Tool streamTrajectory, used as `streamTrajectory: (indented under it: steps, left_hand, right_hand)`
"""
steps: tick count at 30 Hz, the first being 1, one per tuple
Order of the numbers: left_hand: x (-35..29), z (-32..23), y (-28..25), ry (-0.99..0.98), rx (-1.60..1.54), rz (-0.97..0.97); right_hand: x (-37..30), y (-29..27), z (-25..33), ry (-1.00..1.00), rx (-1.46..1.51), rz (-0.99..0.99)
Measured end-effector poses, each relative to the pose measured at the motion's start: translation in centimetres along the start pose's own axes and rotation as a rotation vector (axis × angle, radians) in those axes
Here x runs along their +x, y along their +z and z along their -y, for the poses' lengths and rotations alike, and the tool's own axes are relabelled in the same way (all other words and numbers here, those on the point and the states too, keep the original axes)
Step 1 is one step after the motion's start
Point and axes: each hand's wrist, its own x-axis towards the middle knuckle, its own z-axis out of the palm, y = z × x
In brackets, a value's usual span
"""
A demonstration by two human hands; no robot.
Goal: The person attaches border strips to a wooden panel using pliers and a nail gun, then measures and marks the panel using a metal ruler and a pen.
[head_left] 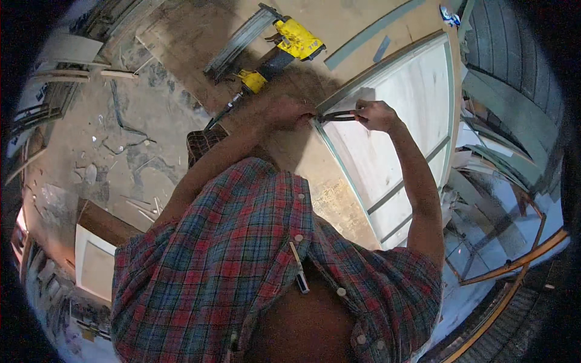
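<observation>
My right hand point(376, 115) is closed round the handle ends of a pair of dark pincers point(339, 116). Their jaws point left and meet the corner of a white framed panel point(357, 145) with grey-green edge strips. Close to the jaws, at that same corner, my left hand point(293, 113) has its fingers drawn together. It lies in shadow, and what its fingertips hold, if anything, cannot be made out. Beyond my left hand, a yellow and black nail gun point(296, 39) lies on the brown work surface, a hose attached to its near end.
Loose grey-green strips point(363, 39) lie past the panel's far edge. A crumpled blue-and-white wrapper point(449, 16) sits at the far right. Wood scraps and dark cord litter the floor point(97, 139) to the left. Offcuts point(502, 151) are heaped on the right. A white-faced frame point(94, 263) stands lower left.
</observation>
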Motion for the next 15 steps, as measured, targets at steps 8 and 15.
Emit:
streamTrajectory:
  steps: [8, 15]
  left_hand:
    - [0.0, -2.7, -3.3, 0.001, 0.176, 0.120]
    - [1.6, -4.5, -5.3, 0.172, -0.012, -0.021]
  right_hand:
    - [-6.1, -2.2, 3.8, 0.282, 0.528, -0.402]
    - [-13.1, 7.2, 16.0, 0.905, 0.528, -1.003]
